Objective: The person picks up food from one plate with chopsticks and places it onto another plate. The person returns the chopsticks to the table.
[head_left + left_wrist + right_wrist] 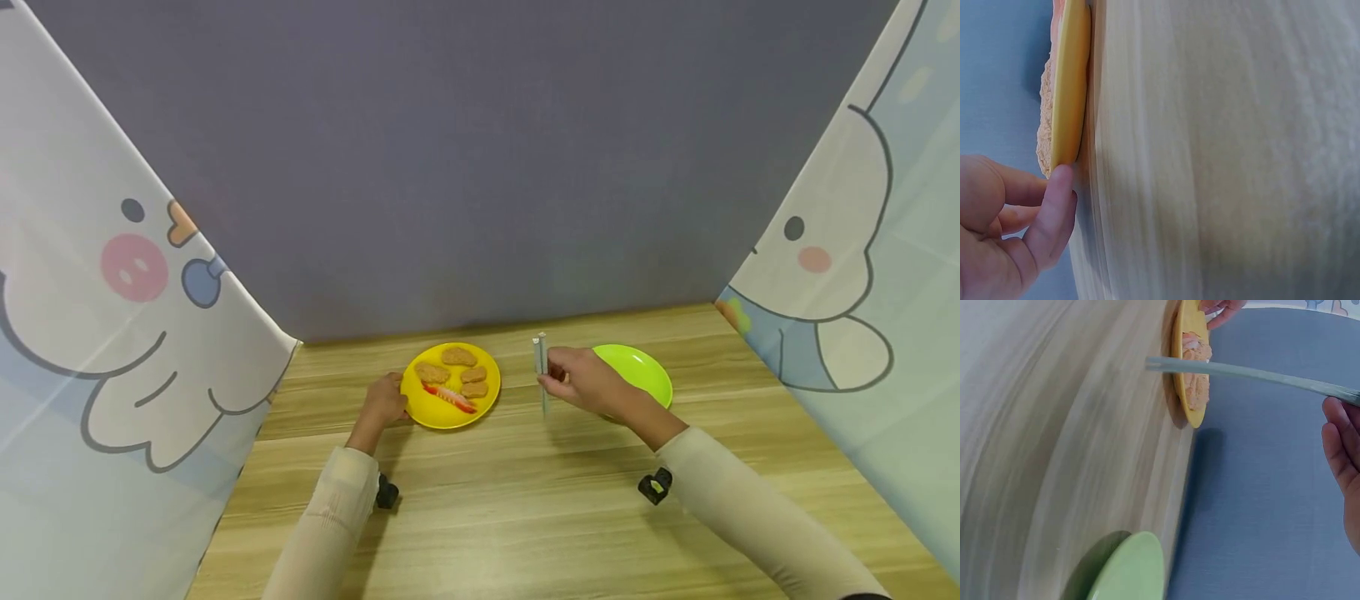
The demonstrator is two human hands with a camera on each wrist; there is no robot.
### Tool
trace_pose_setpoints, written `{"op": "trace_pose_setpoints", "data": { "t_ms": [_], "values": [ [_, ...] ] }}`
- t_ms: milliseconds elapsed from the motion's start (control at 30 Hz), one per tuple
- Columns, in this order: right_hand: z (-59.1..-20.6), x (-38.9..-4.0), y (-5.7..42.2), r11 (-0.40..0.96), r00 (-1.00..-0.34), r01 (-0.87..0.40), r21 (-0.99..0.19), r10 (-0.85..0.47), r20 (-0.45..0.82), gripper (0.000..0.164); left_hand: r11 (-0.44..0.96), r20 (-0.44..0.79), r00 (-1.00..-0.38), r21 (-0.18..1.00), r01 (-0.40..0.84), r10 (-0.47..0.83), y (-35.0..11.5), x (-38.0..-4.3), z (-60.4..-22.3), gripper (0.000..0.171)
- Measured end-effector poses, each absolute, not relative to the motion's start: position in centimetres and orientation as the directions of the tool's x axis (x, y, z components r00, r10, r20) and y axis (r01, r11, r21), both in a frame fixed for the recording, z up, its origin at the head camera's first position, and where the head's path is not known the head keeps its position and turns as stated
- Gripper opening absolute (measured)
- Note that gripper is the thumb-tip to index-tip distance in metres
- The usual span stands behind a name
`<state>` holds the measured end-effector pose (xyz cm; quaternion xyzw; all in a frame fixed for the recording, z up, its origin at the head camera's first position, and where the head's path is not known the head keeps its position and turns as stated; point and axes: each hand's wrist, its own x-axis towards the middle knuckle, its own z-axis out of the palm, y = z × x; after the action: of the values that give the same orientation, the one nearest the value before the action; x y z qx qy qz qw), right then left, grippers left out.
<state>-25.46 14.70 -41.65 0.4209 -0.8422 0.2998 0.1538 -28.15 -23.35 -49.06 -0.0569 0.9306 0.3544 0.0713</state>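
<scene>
My left hand point(386, 398) pinches the near-left rim of a yellow plate point(442, 418); in the left wrist view its fingertips meet the plate's edge point(1071, 100). On that plate lie several brown breaded pieces point(458, 357) and a red-and-white shrimp-like piece point(450, 398). To the right, my right hand point(588, 379) grips a pair of pale chopsticks point(542, 367) near their upper part. They point down between the two plates, with nothing held at their tips. Behind my right hand is a green plate point(641, 371), partly hidden by that hand.
Both plates stand on a wood-grain table point(465, 508) near its back edge. A grey panel point(480, 167) rises behind it, and cartoon-printed cloths point(840, 250) flank both sides. Each wrist carries a small black device point(655, 487).
</scene>
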Motion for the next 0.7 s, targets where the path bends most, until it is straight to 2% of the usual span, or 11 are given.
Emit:
{"op": "trace_pose_setpoints", "data": {
  "t_ms": [67,167,467,700],
  "values": [
    [-41.7,-25.4,14.7,0.454,-0.636,-0.771,-0.446,-0.585,0.504,0.011,0.749,-0.176,-0.983,0.643,-0.159,-0.058,-23.3,-28.2,-49.1,0.057],
    [-42.0,-25.5,14.6,0.446,-0.652,-0.756,-0.479,-0.572,0.497,0.009,0.756,-0.182,-0.982,0.634,-0.163,-0.059,-23.3,-28.3,-49.0,0.056],
    [-43.0,-25.9,14.8,0.421,-0.626,-0.777,-0.468,-0.593,0.506,0.016,0.751,-0.183,-0.981,0.64,-0.163,-0.057,-23.1,-28.3,-48.8,0.055],
    [-42.1,-26.5,14.9,0.451,-0.627,-0.767,-0.456,-0.675,0.389,0.018,0.739,-0.194,-0.979,0.651,-0.172,-0.057,-23.1,-28.3,-48.9,0.056]
  ]
}}
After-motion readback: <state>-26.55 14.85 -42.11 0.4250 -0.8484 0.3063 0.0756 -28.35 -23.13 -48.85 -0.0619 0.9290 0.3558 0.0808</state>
